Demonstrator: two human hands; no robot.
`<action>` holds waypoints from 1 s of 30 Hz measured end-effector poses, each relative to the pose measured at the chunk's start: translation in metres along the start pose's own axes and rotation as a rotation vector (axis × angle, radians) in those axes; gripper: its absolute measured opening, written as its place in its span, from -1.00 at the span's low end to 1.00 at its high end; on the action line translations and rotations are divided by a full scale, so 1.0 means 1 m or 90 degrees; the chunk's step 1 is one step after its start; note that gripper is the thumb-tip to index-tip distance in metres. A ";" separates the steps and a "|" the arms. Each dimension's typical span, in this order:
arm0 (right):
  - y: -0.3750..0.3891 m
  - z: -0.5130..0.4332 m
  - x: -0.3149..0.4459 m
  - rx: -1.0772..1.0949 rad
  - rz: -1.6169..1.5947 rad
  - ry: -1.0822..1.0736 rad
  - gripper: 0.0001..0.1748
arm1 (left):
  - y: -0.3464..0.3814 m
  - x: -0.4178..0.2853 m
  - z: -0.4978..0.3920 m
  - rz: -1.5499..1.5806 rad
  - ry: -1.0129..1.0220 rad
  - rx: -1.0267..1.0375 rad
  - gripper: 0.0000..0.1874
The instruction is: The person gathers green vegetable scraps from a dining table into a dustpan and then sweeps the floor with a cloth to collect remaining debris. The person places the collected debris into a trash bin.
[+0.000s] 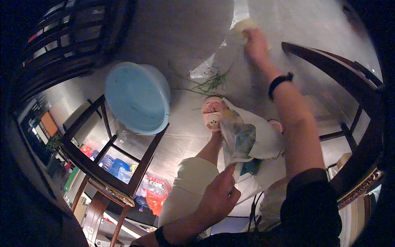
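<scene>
My right hand (256, 45) reaches forward over the floor, with a blurred pale yellow thing (246, 25) at its fingertips; what it is cannot be told. My left hand (222, 194) pinches the edge of a white plastic bag (237, 132) with green marks, which hangs in front of my legs. Thin green stalks (213, 82) lie loose on the floor between the bag and my right hand. Beside them, on the left, is a large light-blue plastic basin (135, 98) with a few green bits inside.
Dark wooden chairs stand at left (148, 160) and right (327, 61). Bottles in plastic wrap (156, 186) and a red bag (154, 202) lie behind the left chair. My foot in a pink slipper (213, 106) rests close to the stalks. Dark slatted furniture (61, 40) fills the upper left.
</scene>
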State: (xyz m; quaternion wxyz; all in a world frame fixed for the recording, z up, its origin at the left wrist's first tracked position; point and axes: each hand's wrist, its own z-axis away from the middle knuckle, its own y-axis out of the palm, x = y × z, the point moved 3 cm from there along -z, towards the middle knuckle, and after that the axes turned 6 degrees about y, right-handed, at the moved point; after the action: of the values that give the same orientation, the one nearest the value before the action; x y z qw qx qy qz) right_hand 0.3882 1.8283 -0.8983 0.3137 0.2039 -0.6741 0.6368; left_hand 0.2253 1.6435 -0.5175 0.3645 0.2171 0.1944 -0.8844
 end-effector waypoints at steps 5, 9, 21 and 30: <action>0.039 0.113 0.072 0.324 -0.066 -0.026 -0.52 | 0.005 0.000 0.003 -0.012 0.094 -0.048 -0.40; 0.038 0.079 0.095 0.143 -0.233 -0.101 -0.55 | 0.011 0.009 0.006 0.031 -0.027 0.029 -0.38; 0.144 0.024 0.196 0.258 0.147 -0.129 -0.63 | 0.014 0.015 0.006 0.042 0.001 0.001 -0.24; 0.144 0.169 0.176 0.538 0.164 -0.474 -0.69 | 0.042 0.025 0.029 0.016 0.029 -0.007 -0.33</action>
State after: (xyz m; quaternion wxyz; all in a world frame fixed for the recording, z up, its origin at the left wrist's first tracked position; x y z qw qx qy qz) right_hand 0.1366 1.6982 -0.8816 -0.1335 0.4378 -0.4458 0.7693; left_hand 0.2325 1.5872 -0.5142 0.3724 0.2378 0.2046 -0.8734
